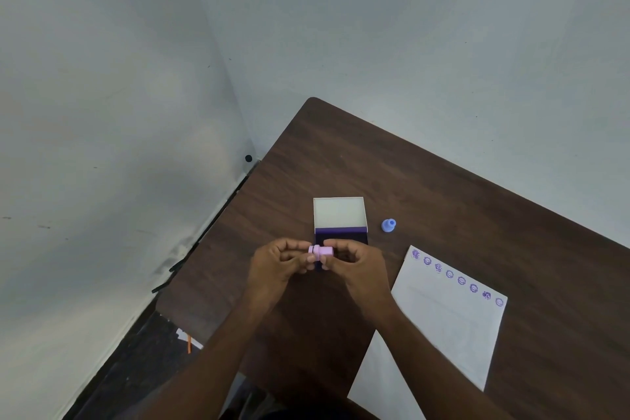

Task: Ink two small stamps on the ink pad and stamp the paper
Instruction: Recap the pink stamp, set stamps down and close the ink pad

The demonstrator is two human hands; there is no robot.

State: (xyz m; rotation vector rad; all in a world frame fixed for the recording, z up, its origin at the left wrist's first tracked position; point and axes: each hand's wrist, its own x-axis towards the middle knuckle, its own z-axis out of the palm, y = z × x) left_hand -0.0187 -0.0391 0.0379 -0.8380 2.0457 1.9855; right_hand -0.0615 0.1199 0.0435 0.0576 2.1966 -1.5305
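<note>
A small pink stamp [320, 251] lies sideways between my two hands, just above the ink pad. My left hand [279, 264] pinches its left end and my right hand [353, 261] grips its right end. The ink pad [341, 235] is open, with its white lid [339, 212] standing up behind the dark purple pad; my hands hide most of the pad. A small blue stamp [388, 225] stands on the table to the right of the pad. The white paper [443, 324] lies at the right, with a row of several purple prints along its top edge.
The dark brown wooden table [392, 174] sits in a corner against pale walls. Its left edge runs beside a dark floor strip with some clutter [184, 337] below.
</note>
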